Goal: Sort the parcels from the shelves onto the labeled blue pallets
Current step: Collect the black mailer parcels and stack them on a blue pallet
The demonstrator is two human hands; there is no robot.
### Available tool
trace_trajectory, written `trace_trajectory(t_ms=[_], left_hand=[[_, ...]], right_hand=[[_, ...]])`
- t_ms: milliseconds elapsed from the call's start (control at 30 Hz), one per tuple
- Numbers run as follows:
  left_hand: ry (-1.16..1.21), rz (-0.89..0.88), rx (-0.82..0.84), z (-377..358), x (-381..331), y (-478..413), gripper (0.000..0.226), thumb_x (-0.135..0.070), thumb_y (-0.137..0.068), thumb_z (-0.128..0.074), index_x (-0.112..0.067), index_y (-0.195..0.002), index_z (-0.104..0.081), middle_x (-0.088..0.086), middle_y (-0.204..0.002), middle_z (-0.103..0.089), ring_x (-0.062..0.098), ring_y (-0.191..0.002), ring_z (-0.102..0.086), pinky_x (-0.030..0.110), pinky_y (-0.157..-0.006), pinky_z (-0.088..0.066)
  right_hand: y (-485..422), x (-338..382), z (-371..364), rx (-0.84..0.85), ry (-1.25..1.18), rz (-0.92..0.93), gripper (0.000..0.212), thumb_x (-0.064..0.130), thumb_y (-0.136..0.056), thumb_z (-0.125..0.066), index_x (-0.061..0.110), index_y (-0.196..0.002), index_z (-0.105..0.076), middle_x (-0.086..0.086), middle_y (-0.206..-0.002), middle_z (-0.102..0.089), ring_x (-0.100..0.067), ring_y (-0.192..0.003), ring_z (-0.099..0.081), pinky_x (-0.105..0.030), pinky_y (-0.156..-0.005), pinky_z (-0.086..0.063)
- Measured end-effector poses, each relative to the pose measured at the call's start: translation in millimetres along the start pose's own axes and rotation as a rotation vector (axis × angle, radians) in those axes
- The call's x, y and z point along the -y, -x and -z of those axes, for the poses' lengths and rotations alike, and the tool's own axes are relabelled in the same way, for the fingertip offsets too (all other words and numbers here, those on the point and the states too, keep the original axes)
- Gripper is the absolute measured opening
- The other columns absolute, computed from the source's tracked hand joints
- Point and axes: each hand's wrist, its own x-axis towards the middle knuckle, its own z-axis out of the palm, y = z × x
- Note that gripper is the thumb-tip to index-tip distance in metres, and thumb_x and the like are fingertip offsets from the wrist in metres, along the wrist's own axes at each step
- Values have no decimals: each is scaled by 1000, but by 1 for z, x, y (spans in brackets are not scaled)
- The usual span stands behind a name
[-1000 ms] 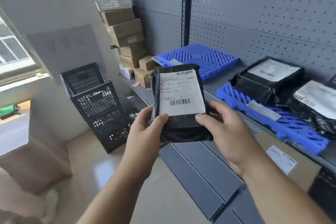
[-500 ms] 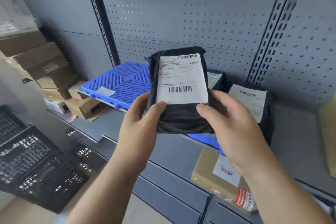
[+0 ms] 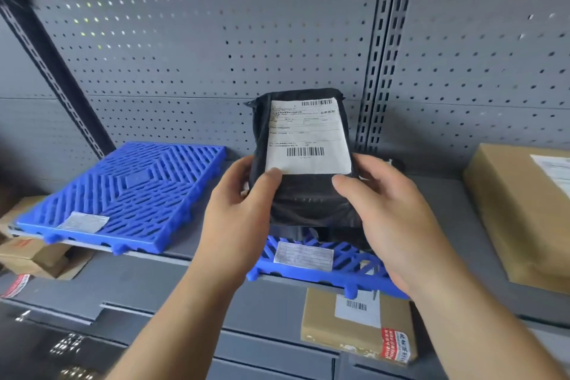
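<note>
You held the black parcel [image 3: 303, 160] upright in front of you, above the front part of a blue pallet [image 3: 345, 274], with its white label and barcode turned toward you. Your left hand [image 3: 237, 222] grasped its left edge, the thumb pressed on the lower corner of the label. Your right hand [image 3: 398, 219] grasped the right edge in the same way, thumb on the front.

The pallet under the parcel carried a paper label [image 3: 303, 256] at its front edge and lay on the grey shelf [image 3: 487, 281]. A second blue pallet [image 3: 145, 194] lay to the left on the same shelf, with nothing on it except its own label. A big cardboard box [image 3: 521, 219] stood at the right of the shelf. A smaller brown box [image 3: 357, 324] lay one level lower.
</note>
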Motion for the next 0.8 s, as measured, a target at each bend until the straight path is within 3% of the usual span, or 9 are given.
trace_trajectory(t_ms=[133, 300, 500, 567, 600, 667, 733, 800], left_hand=[[-31, 21, 50, 19, 5, -27, 19, -36, -99, -59, -35, -113, -71, -16, -105, -77, 7, -102, -73, 39, -98, -55], [-37, 54, 87, 38, 11, -55, 22, -42, -97, -59, -38, -114, -71, -15, -106, -77, 10, -102, -74, 43, -98, -57], [-34, 34, 113, 52, 22, -75, 18, -40, -99, -58, -37, -108, -73, -16, -104, -77, 2, -96, -73, 22, -78, -54], [-12, 36, 125, 54, 24, -79, 15, -38, -100, -59, -39, -108, -72, -21, -101, -76, -6, -92, -70, 12, -73, -51], [-5, 37, 124, 55, 25, -81, 18, -38, -99, -60, -40, -114, -69, -24, -104, -74, -9, -96, -68, 11, -77, -50], [-11, 26, 103, 56, 29, -84, 35, -41, -98, -63, -41, -133, -61, -25, -119, -67, -6, -114, -62, 24, -99, -51], [-40, 6, 84, 58, 31, -87, 44, -44, -96, -64, -42, -138, -55, -23, -129, -61, 1, -125, -58, 37, -110, -48], [-69, -28, 74, 60, 30, -87, 45, -47, -95, -64, -43, -139, -53, -23, -133, -58, 1, -129, -55, 40, -111, -47]], right_hand=[[-8, 3, -24, -42, 15, -22, 26, 30, -94, -61, 40, -116, -70, 25, -111, -73, 2, -104, -68, -35, -98, -51], [-15, 2, -53, -91, 20, -54, 15, 32, -95, -63, 39, -104, -72, 19, -103, -75, -2, -99, -69, -39, -98, -53], [-19, 2, -75, -113, 56, -88, 20, 40, -95, -61, 36, -111, -71, 16, -108, -75, -5, -105, -68, -44, -100, -53], [-19, 1, -79, -141, 129, -114, 49, 55, -89, -61, 38, -134, -60, 21, -133, -64, -2, -125, -57, -42, -111, -45], [-19, 1, -80, -174, 169, -136, 66, 60, -87, -62, 37, -147, -48, 22, -147, -52, 0, -136, -47, -39, -117, -38], [-19, 2, -80, -233, 207, -143, 81, 61, -86, -64, 36, -157, -31, 21, -158, -37, 1, -145, -33, -37, -121, -31], [-17, 3, -79, -261, 223, -113, 80, 58, -87, -64, 37, -157, -29, 20, -157, -36, 2, -144, -32, -37, -120, -32], [-17, 4, -79, -274, 233, -92, 77, 57, -88, -64, 39, -155, -31, 21, -155, -38, 3, -142, -33, -37, -119, -33]])
